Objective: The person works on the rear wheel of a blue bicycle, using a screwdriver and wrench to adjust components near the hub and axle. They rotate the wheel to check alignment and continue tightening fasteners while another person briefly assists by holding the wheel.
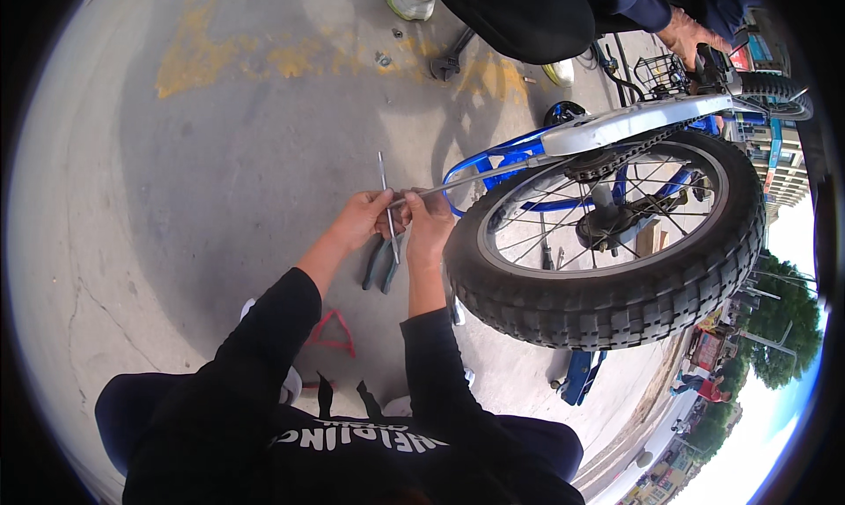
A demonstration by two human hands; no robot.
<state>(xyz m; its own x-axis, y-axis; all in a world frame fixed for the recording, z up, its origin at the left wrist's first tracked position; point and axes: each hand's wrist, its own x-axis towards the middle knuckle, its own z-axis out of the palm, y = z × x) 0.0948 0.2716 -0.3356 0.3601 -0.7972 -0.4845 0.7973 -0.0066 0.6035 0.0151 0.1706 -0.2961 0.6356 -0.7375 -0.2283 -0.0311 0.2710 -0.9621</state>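
Observation:
My left hand (356,219) and my right hand (425,228) are close together, fingers closed on the end of a thin grey rod (480,175), which reaches toward the silver chain guard (620,122) of an overturned bicycle. A slim silver bar (381,166) crosses behind my fingers; whether I grip it is unclear. Grey-handled pliers (378,272) lie on the pavement just below my hands. The bicycle's knobby tyre (598,316) is beside my right hand, with a blue frame piece (484,166) behind it.
Another person's hand (691,39) is on the bicycle at top right, their dark-clad leg (510,12) nearby. An adjustable wrench (447,63) rests on the pavement (220,153). A red triangular object (339,338) is near my knees, a blue object (581,373) below the tyre.

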